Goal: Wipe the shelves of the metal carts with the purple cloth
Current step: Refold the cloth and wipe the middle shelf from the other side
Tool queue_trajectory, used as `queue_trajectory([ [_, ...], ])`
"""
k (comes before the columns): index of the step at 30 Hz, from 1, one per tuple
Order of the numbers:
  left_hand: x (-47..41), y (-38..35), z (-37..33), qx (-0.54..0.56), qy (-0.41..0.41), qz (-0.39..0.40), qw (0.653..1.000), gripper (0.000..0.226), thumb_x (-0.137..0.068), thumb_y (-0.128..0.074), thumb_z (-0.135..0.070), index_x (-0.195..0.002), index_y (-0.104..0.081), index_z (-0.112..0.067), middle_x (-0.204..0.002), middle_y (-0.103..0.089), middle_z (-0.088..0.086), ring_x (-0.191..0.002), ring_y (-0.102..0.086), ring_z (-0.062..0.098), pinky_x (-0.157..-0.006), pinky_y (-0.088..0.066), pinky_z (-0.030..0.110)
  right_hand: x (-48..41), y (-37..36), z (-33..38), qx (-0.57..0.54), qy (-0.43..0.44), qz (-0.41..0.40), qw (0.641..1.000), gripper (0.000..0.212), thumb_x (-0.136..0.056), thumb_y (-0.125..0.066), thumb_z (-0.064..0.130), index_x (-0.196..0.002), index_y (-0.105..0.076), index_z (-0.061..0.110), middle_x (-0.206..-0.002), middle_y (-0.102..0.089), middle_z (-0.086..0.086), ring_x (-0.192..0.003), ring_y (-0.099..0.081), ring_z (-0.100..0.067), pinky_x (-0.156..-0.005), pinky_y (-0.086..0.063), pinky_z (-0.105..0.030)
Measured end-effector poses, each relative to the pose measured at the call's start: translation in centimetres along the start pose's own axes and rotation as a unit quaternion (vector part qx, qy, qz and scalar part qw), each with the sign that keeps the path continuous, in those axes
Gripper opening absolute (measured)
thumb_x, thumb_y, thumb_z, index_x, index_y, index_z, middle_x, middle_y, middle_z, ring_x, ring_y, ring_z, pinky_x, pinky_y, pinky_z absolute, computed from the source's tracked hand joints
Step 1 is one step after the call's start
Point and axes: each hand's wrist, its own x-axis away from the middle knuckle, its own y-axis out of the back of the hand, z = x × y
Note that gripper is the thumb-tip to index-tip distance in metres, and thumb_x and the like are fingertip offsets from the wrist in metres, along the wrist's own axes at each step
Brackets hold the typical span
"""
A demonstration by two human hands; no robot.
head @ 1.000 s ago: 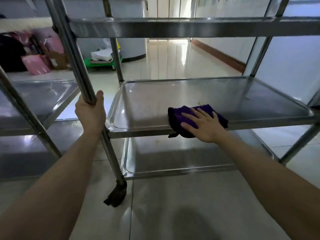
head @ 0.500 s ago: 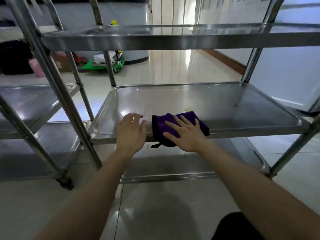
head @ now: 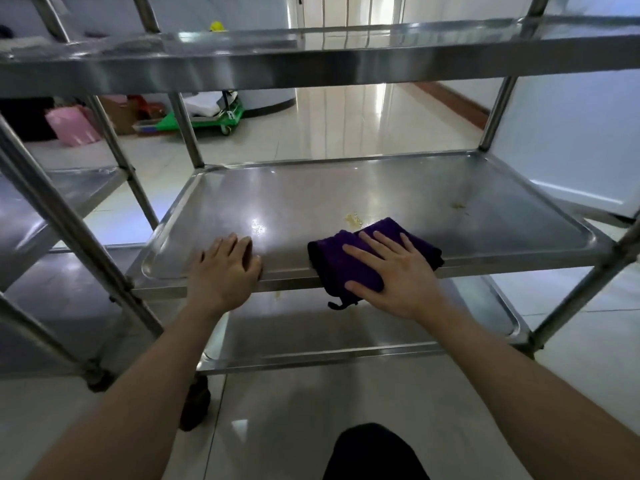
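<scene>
Right hand [head: 398, 277] spread flat on purple cloth [head: 332, 263] — left hand [head: 225, 271] rests loose-fingered on shelf [head: 381, 188].

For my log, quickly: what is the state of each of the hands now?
Left hand: open, resting on the front edge of the middle shelf, holding nothing.
Right hand: open, fingers spread, pressing flat on the purple cloth.

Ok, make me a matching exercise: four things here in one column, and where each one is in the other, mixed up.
1 cloth
2 left hand
3 yellow stain
4 pink bag

A floor, far left
B on shelf front rim
C under right hand
D by cloth's far edge

Pairs: 1-C, 2-B, 3-D, 4-A
</scene>
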Motion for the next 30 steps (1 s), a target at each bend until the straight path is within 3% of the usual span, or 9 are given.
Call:
queue_trajectory([
  [3,-1.5,-0.4,-0.1,-0.001,0.011,0.000,1.000,0.059,-0.102,-0.025,-0.060,-0.147,-0.046,-0.028,-0.156,-0.050,0.004,-0.144,-0.046,0.029,-0.117,-0.037,0.054,-1.5,-0.1,-0.2,-0.010,-0.022,0.016,1.000,0.077,-0.099,-0.027,0.089,-0.166,-0.029,0.052,-0.177,-0.031,0.005,-0.164,-0.026,-0.024,-0.131,-0.012,-0.065],
  [7,-3.2,-0.8,0.0,-0.014,0.010,0.004,1.000,0.066,-0.099,-0.019,-0.064,-0.148,-0.045,-0.028,-0.157,-0.049,0.003,-0.145,-0.045,0.028,-0.118,-0.035,0.053,-4.2,0.4,-1.2,-0.033,-0.059,0.090,0.994,0.083,-0.093,-0.006,0.095,-0.166,-0.018,0.058,-0.181,-0.015,0.004,-0.167,-0.011,-0.029,-0.129,0.000,-0.073],
  [11,-4.5,-1.1,-0.1,-0.026,0.009,0.020,0.999,0.071,-0.098,-0.018,-0.066,-0.156,-0.041,-0.031,-0.168,-0.040,0.001,-0.154,-0.037,0.026,-0.125,-0.029,0.053,-8.2,0.5,-4.1,-0.042,-0.131,0.191,0.972,0.111,-0.065,0.011,0.108,-0.165,-0.004,0.062,-0.182,0.002,0.002,-0.167,0.005,-0.034,-0.123,0.007,-0.079],
  [15,-5.0,-1.3,-0.2,-0.028,0.007,0.017,0.999,0.073,-0.099,-0.017,-0.066,-0.160,-0.038,-0.032,-0.171,-0.037,0.001,-0.158,-0.033,0.025,-0.127,-0.027,0.053,-11.4,-0.5,-8.8,-0.021,-0.224,0.215,0.950,0.099,-0.076,-0.002,0.105,-0.165,-0.002,0.060,-0.182,0.008,0.000,-0.166,0.012,-0.037,-0.120,0.013,-0.082],
  [19,-4.7,-1.6,-0.2,-0.036,0.011,0.011,0.999,0.074,-0.101,-0.014,-0.066,-0.164,-0.031,-0.032,-0.174,-0.033,0.001,-0.161,-0.029,0.025,-0.130,-0.023,0.053,-17.0,-2.1,-9.9,-0.009,-0.289,0.229,0.930,0.105,-0.072,-0.003,0.108,-0.165,0.003,0.059,-0.181,0.014,-0.009,-0.164,0.017,-0.045,-0.115,0.015,-0.086],
  [25,-5.2,-2.1,0.4,-0.034,0.028,-0.012,0.999,0.066,-0.104,-0.018,-0.064,-0.161,-0.032,-0.033,-0.171,-0.038,0.001,-0.158,-0.034,0.026,-0.129,-0.023,0.056,-24.9,-3.9,-1.4,-0.020,-0.195,0.235,0.952,0.102,-0.076,-0.010,0.107,-0.166,0.000,0.060,-0.181,0.012,-0.012,-0.164,0.017,-0.046,-0.111,0.018,-0.088],
  [30,-5.6,-1.3,1.5,-0.031,0.027,-0.019,0.999,0.064,-0.104,-0.022,-0.061,-0.159,-0.038,-0.032,-0.169,-0.041,0.001,-0.157,-0.036,0.026,-0.128,-0.026,0.056,-22.2,-4.0,2.3,-0.057,-0.095,0.254,0.961,0.086,-0.086,-0.017,0.100,-0.163,-0.002,0.066,-0.181,0.014,0.001,-0.165,0.019,-0.036,-0.113,0.024,-0.080],
])
